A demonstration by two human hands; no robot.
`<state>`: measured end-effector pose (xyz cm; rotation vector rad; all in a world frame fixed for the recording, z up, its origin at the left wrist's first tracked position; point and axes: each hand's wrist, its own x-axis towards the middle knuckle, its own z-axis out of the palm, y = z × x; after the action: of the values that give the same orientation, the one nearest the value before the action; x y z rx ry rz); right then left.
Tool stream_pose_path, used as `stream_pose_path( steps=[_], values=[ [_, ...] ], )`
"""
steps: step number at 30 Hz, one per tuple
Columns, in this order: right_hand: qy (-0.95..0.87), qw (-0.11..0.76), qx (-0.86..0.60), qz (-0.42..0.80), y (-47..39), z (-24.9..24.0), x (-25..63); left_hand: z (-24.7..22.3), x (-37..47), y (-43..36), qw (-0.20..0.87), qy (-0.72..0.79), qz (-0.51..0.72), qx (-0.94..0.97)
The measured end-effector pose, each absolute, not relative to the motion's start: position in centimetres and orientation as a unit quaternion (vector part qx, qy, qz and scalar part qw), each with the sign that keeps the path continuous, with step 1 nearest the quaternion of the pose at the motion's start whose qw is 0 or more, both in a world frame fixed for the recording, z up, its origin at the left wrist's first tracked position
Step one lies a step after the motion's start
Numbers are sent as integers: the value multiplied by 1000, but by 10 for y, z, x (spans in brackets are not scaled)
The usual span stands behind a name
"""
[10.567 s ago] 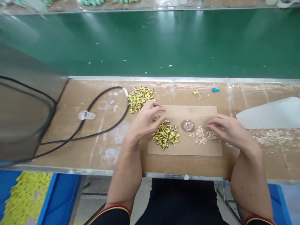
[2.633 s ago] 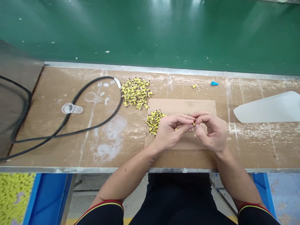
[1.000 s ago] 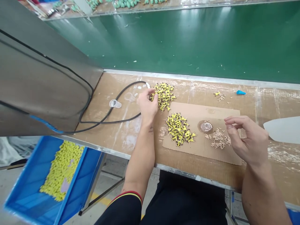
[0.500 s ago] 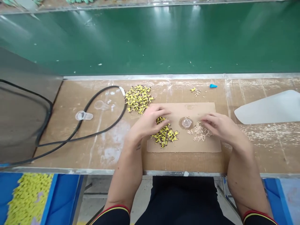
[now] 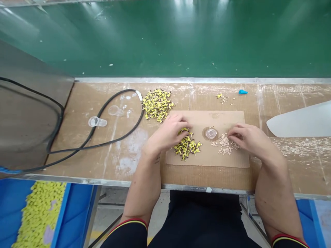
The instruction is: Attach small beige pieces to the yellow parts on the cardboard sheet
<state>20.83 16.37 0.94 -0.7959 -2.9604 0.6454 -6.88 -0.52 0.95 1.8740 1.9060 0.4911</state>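
My left hand (image 5: pixel 176 131) is over a pile of small yellow-and-black figures (image 5: pixel 186 148), thumb and fingers curved with a gap between them where pieces show. At the right edge of a heap of tiny pale branching pieces (image 5: pixel 225 143), my right hand (image 5: pixel 243 135) has its fingertips pinched together; what they hold, if anything, is too small to make out. A small clear round dish (image 5: pixel 210 133) stands between the two piles. All of these rest on a cardboard sheet (image 5: pixel 207 160).
A larger yellow-and-black heap (image 5: pixel 157 105) lies behind my left hand. Further left are a looped black cable (image 5: pixel 113 140) and a clear plastic cup (image 5: pixel 97 121). A blue cap (image 5: pixel 243 92) and a white sheet (image 5: pixel 302 120) lie right. Below left, a blue bin (image 5: pixel 77 206) holds yellow pieces.
The view has shifted slightly, moving the bench rightward in the picture. My left fingers have come a little closer together over the figures; my right hand stays at the pale pieces.
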Motion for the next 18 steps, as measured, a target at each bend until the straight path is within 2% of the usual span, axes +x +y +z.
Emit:
stream_pose_path(
  steps=[3,7,12,18],
  values=[
    [-946,-23,-263,186,161,9,207,7,-69,-5,212,686,193,669],
    [-947,-7,-264,181,161,11,206,3,-71,-4,202,675,216,675],
    [-937,61,-242,243,167,22,208,3,-74,-3,167,685,260,659],
    [-895,188,-245,322,161,31,207,14,-61,-4,151,651,462,583]
  ],
)
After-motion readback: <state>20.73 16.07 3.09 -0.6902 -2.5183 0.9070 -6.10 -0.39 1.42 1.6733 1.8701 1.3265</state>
